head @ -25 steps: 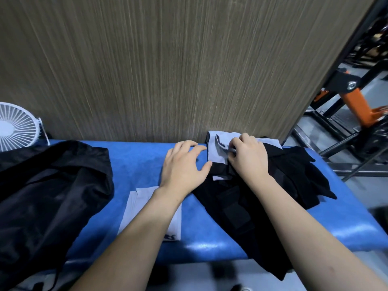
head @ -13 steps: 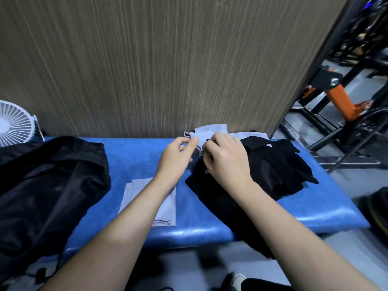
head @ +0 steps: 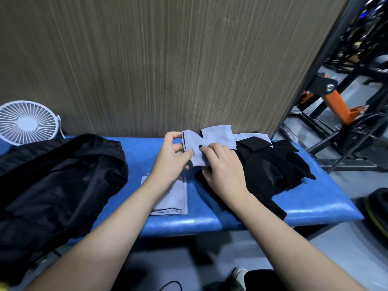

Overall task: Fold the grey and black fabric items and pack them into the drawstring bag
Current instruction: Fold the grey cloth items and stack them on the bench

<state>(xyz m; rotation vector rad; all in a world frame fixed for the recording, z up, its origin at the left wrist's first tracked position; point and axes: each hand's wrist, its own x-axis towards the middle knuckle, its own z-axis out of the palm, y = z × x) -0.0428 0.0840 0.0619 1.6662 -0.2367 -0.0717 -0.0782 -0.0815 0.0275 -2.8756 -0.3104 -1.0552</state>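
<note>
A light grey fabric piece (head: 212,139) is held just above the blue bench (head: 315,204), near the wall. My left hand (head: 171,158) pinches its left edge between thumb and fingers. My right hand (head: 222,164) grips its lower right part, fingers curled onto the cloth. A heap of black fabric items (head: 273,166) lies under and to the right of my right hand. A folded grey piece (head: 172,198) lies flat near the bench's front edge, partly under my left forearm. The black drawstring bag (head: 52,185) slumps on the bench's left end.
A small white fan (head: 28,122) stands at the back left against the wood-grain wall (head: 168,59). Black and orange gym equipment (head: 336,101) fills the floor to the right. A shoe (head: 237,276) and a cable show on the floor below the bench.
Both hands have drawn the grey piece leftward off the black heap and spread it between them. The view has shifted slightly.
</note>
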